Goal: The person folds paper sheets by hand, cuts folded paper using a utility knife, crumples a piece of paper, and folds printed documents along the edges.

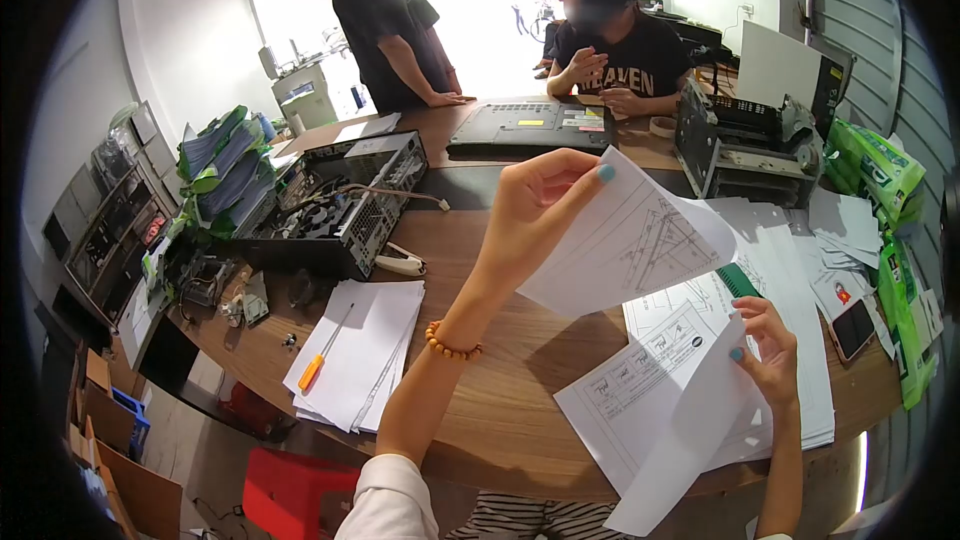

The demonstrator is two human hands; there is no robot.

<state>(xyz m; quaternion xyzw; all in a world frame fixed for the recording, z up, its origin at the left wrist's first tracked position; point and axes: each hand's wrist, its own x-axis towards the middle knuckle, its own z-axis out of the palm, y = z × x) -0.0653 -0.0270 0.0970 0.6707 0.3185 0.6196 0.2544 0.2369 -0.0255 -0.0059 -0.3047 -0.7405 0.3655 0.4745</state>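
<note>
My left hand is raised over the middle of the table, its thumb and fingers pinching the top corner of a printed sheet with line drawings. Lower at the right, my right hand has its fingers closed on the edge of another paper, which curls down past the table's front edge. Below that paper lies a printed page with a stamp-like mark. Larger sheets are spread beneath, and a green ruler-like piece rests on them near my right hand.
An orange-handled screwdriver lies on a paper stack at left. Behind are an open computer case, a laptop and a metal device. A phone lies right. Two people are across the table; a red stool is below.
</note>
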